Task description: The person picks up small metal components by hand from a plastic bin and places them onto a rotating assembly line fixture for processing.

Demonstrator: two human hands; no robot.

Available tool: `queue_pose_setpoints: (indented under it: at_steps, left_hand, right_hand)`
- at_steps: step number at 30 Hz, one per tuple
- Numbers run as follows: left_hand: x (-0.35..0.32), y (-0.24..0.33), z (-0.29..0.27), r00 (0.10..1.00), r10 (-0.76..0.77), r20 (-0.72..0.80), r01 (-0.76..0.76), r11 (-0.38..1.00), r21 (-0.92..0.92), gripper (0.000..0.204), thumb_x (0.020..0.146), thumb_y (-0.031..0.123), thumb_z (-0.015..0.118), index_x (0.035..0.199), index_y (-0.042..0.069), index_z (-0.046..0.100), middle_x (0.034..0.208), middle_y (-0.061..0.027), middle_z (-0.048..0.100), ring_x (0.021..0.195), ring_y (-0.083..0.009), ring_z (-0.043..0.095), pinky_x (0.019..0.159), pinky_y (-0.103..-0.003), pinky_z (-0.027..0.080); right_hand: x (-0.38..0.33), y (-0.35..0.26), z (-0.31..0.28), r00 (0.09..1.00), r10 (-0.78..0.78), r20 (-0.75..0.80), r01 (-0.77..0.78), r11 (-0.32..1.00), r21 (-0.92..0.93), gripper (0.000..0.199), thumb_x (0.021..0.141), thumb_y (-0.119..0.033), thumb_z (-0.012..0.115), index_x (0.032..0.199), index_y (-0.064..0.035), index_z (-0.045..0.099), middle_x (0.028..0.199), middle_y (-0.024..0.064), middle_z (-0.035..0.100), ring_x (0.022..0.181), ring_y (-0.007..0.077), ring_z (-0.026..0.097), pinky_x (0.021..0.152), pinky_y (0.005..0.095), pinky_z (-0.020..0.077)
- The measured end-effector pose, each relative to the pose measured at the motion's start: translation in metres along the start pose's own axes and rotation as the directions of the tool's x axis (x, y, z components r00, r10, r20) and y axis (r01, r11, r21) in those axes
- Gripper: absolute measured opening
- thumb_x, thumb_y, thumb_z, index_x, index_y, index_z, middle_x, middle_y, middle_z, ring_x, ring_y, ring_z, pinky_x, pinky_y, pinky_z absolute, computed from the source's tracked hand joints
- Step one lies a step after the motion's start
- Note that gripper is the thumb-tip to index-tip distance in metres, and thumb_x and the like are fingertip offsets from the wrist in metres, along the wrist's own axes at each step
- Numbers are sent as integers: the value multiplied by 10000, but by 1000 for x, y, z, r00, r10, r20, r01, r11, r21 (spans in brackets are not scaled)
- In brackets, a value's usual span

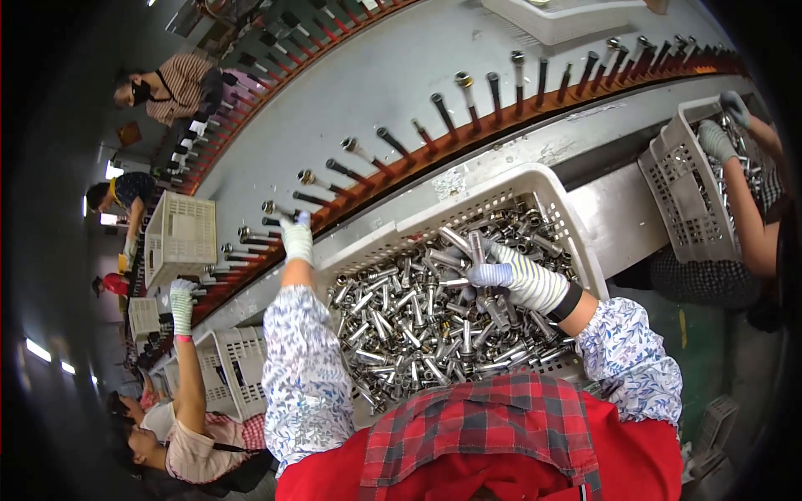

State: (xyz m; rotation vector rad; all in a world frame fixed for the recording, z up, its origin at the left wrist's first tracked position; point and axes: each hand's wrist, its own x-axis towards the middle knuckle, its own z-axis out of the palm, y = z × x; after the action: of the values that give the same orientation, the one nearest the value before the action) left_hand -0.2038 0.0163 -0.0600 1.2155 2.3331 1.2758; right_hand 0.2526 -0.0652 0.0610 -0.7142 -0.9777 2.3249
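While the long orange rail (489, 123) curves across, the white basket (581, 230) sits beside it; over its heap, the right hand (530, 284) curls around several metal tubes (477, 246); the left hand (297, 240) nears a black peg (312, 199), its grip unclear.

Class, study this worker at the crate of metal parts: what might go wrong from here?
1. The right-hand fingers hold several metal parts bunched together, so one might slip into the crate below.
2. The left-hand fingers are among closely spaced rods; they might knock or snag on a neighbouring one.
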Motion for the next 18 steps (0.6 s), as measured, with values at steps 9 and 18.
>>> queue_pose_setpoints:
  at_steps: [9,18]
  left_hand:
    - [-207,247,-36,89,767,635,-977,190,-92,603,725,65,597,1297,18,414,1255,-176,501,1215,-303,456,1063,-444,331]
    - [-176,197,-18,464,441,768,-735,676,56,273,828,43,502,1088,77,577,801,-68,668,769,-241,649,931,-412,448]
  right_hand:
    - [2,14,-13,991,58,123,-58,998,-2,493,825,-207,680,1249,-63,475,1051,67,613,897,157,608,771,297,500]
    - [-17,13,9,955,269,123,-271,963,-7,714,795,-268,649,1380,-20,324,1146,76,574,985,183,575,818,356,499]
